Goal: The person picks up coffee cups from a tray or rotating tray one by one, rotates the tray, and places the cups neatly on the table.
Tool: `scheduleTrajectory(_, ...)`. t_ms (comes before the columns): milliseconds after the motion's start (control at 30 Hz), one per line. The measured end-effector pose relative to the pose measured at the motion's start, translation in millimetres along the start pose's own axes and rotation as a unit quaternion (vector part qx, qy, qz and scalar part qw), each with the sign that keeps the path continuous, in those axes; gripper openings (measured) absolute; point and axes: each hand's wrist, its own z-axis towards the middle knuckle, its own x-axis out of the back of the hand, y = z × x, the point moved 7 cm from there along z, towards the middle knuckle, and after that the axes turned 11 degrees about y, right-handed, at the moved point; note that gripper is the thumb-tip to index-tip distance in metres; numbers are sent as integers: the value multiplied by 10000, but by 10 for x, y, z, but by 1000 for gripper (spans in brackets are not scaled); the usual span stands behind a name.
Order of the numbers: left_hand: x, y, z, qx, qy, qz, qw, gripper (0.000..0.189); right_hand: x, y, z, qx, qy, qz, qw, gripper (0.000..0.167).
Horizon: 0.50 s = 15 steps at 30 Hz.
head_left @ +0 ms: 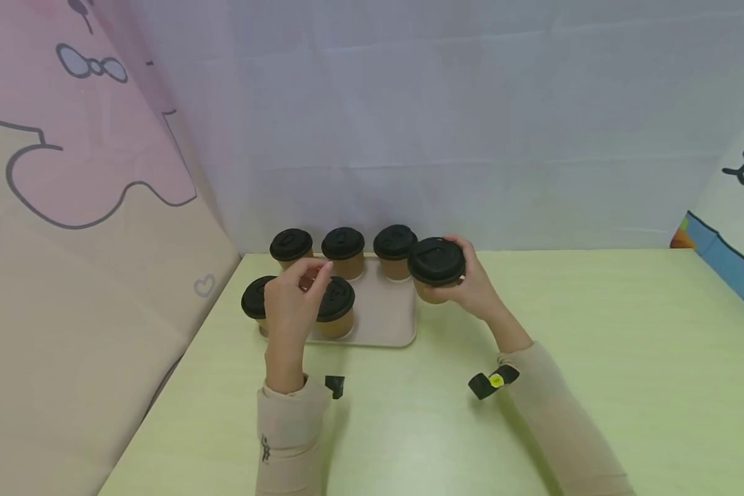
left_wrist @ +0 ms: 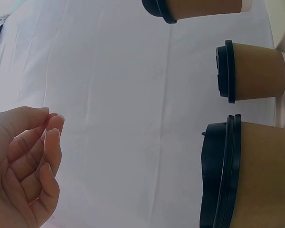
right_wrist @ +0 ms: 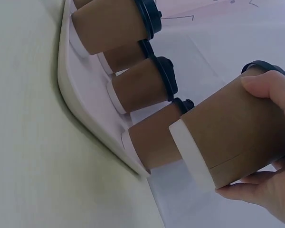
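Note:
My right hand (head_left: pixel 474 286) grips a brown paper cup (right_wrist: pixel 232 128) with a black lid (head_left: pixel 437 260), fingers and thumb around its side. This cup is held up off the table, tilted, beside the right edge of the tray (head_left: pixel 387 324). My left hand (head_left: pixel 294 296) hovers over the front left of the tray, fingers loosely curled, thumb tip meeting the forefinger, nothing held. On the tray stand several matching lidded cups: a back row with a left cup (head_left: pixel 291 246), a middle cup (head_left: pixel 345 253) and a right cup (head_left: pixel 395 251), and a front pair partly hidden behind my left hand.
The tray lies on a pale yellow-green table (head_left: pixel 428 427) near its back edge. A white cloth backdrop (head_left: pixel 471 124) hangs behind it, and a printed pink and cream cloth (head_left: pixel 99 275) borders the left side. Black straps (head_left: pixel 494 381) are at the sleeves.

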Motion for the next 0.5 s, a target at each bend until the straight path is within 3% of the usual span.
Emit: scheduleTrajectory(500, -21, -27, -4, 27, -33, 14, 10000, 17, 341, 108, 132, -20, 313, -301, 9991, 92)
